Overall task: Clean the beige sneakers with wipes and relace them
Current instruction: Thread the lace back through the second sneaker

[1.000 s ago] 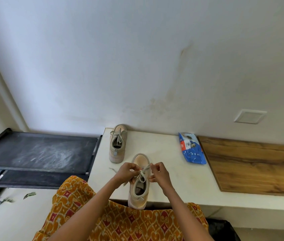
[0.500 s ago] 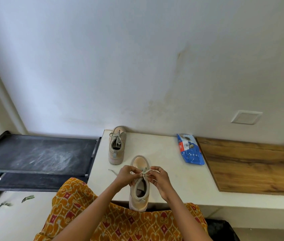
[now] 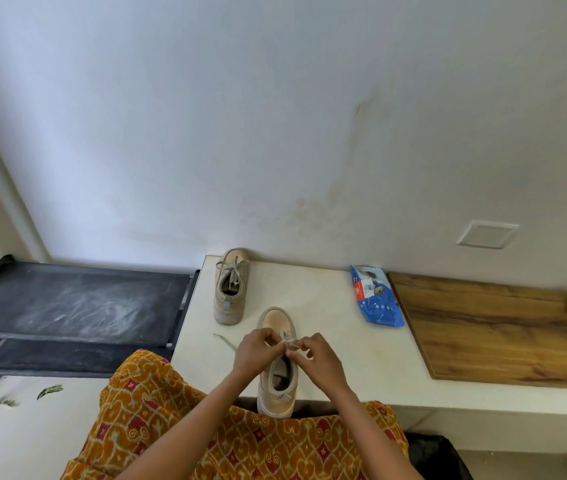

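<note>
Pinching lace (image 3: pixel 289 342), hands (image 3: pixel 287 355) over sneaker (image 3: pixel 277 386)

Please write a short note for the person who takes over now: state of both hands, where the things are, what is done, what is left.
Left hand and right hand each pinch the lace over the near sneaker, whose heel hangs over the counter edge. One lace end trails left on the counter.
Far sneaker stands by the wall, laced and tied.
Wipes pack lies to the right.
Done: far sneaker laced.
Left: finish tying the near one.
</note>
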The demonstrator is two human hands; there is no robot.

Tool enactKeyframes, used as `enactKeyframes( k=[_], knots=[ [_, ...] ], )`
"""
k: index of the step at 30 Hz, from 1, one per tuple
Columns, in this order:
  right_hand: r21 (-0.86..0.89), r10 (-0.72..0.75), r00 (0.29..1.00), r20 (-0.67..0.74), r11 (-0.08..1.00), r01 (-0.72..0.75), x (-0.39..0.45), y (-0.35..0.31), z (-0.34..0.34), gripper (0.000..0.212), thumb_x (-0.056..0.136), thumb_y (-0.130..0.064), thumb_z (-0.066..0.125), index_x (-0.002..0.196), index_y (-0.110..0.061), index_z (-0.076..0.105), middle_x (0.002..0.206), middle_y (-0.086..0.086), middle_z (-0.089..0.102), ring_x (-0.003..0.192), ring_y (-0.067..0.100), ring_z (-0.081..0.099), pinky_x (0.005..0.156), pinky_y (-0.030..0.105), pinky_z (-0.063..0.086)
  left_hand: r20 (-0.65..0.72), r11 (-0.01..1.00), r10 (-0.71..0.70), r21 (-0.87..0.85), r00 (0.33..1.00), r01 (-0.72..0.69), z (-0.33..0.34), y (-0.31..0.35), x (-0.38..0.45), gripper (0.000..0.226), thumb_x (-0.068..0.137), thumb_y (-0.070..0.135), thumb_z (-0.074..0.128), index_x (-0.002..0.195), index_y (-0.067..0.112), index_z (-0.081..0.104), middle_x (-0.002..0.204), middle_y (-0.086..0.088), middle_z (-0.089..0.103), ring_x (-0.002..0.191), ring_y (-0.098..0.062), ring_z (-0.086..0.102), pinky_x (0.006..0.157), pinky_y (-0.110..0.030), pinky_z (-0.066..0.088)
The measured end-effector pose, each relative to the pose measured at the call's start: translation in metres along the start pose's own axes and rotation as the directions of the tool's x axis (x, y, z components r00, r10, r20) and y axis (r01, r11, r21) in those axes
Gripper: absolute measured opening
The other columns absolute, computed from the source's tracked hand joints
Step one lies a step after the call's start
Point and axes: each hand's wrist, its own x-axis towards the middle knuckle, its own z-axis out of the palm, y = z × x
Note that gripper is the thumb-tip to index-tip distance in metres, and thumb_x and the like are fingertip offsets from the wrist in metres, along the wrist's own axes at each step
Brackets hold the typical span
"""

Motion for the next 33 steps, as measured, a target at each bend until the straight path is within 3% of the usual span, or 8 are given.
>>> enactKeyframes(
  k=[6, 10, 16, 19, 22, 27, 30, 33],
  knots=[
    [0.113, -0.016, 0.997, -0.069, 0.993, 0.023, -0.003, -0.004, 0.003, 0.013, 0.090, -0.036, 0.059, 0.083, -0.026, 0.064, 0.083, -0.010, 0.064, 0.078, 0.005, 0.061, 0.066, 0.016, 0.047, 0.009, 1.000, 0.009, -0.007, 1.000, -0.009, 0.002, -0.009, 0.002, 0.019, 0.081, 0.040, 0.067, 0.088, 0.024, 0.073, 0.086, 0.012, 0.069, 0.073, -0.004, 0.062, 0.067, -0.028, 0.055],
    [0.174, 0.066, 0.996, -0.067, 0.983, -0.053, -0.005, 0.003, 0.007, 0.019, 0.092, -0.030, 0.056, 0.077, -0.021, 0.063, 0.083, -0.004, 0.066, 0.079, 0.013, 0.065, 0.074, 0.036, 0.055, -0.011, 1.000, -0.010, -0.015, 1.000, 0.010, 0.005, -0.009, 0.004, 0.019, 0.083, 0.036, 0.067, 0.094, 0.023, 0.073, 0.094, 0.008, 0.069, 0.086, -0.008, 0.062, 0.076, -0.031, 0.053],
    [0.119, 0.034, 0.987, -0.155, 0.993, -0.016, -0.002, -0.012, -0.008, 0.026, 0.086, -0.039, 0.064, 0.100, -0.022, 0.052, 0.097, -0.015, 0.046, 0.078, 0.006, 0.054, 0.063, 0.013, 0.042, 0.025, 0.998, 0.026, 0.053, 0.999, -0.027, 0.000, -0.006, 0.004, 0.016, 0.086, 0.035, 0.064, 0.097, 0.026, 0.071, 0.098, 0.009, 0.066, 0.086, -0.007, 0.058, 0.073, -0.025, 0.050],
    [0.034, -0.090, 0.995, -0.036, 0.995, 0.091, 0.005, -0.023, -0.019, 0.037, 0.084, -0.043, 0.065, 0.116, -0.027, 0.056, 0.108, -0.019, 0.050, 0.076, 0.005, 0.054, 0.067, 0.013, 0.044, 0.047, 0.997, 0.050, 0.062, 0.998, -0.053, 0.000, -0.007, 0.005, 0.017, 0.086, 0.034, 0.063, 0.099, 0.025, 0.071, 0.101, 0.008, 0.066, 0.088, -0.005, 0.055, 0.072, -0.019, 0.041],
    [-0.079, -0.158, 0.971, 0.178, 0.982, 0.174, 0.011, -0.031, -0.019, 0.036, 0.088, -0.032, 0.062, 0.123, -0.026, 0.060, 0.120, -0.006, 0.061, 0.091, 0.007, 0.057, 0.081, 0.020, 0.046, 0.044, 0.998, 0.041, 0.039, 0.998, -0.043, 0.000, -0.010, 0.004, 0.016, 0.085, 0.031, 0.065, 0.097, 0.022, 0.072, 0.098, 0.005, 0.067, 0.089, -0.007, 0.058, 0.070, -0.018, 0.040],
    [0.014, -0.057, 0.986, 0.156, 0.998, 0.055, 0.014, -0.026, -0.013, 0.024, 0.087, -0.024, 0.064, 0.110, -0.019, 0.071, 0.109, 0.002, 0.071, 0.101, 0.012, 0.064, 0.080, 0.015, 0.047, 0.086, 0.989, 0.006, 0.145, 0.996, -0.018, -0.013, -0.003, 0.008, 0.025, 0.087, 0.039, 0.063, 0.077, 0.016, 0.067, 0.073, 0.001, 0.062, 0.064, -0.008, 0.052, 0.056, -0.020, 0.038],
    [0.028, -0.011, 0.993, 0.118, 1.000, 0.008, 0.016, -0.023, -0.011, 0.023, 0.086, -0.024, 0.065, 0.107, -0.017, 0.072, 0.109, 0.001, 0.071, 0.099, 0.010, 0.064, 0.072, 0.005, 0.041, 0.248, 0.991, -0.079, -0.089, 0.966, 0.104, -0.035, 0.004, 0.013, 0.041, 0.093, 0.044, 0.050, 0.065, 0.014, 0.049, 0.058, 0.000, 0.044, 0.053, -0.013, 0.041, 0.051, -0.025, 0.035],
    [0.052, 0.030, 0.994, 0.106, 0.998, -0.036, 0.017, -0.021, -0.008, 0.022, 0.085, -0.024, 0.066, 0.105, -0.018, 0.073, 0.108, 0.000, 0.071, 0.095, 0.007, 0.064, 0.073, 0.007, 0.042, 0.167, 0.862, -0.146, -0.462, 0.975, 0.208, -0.055, 0.020, 0.013, 0.041, 0.098, 0.044, 0.037, 0.084, 0.009, 0.055, 0.078, -0.005, 0.054, 0.071, -0.016, 0.053, 0.058, -0.024, 0.046]
  ],
)
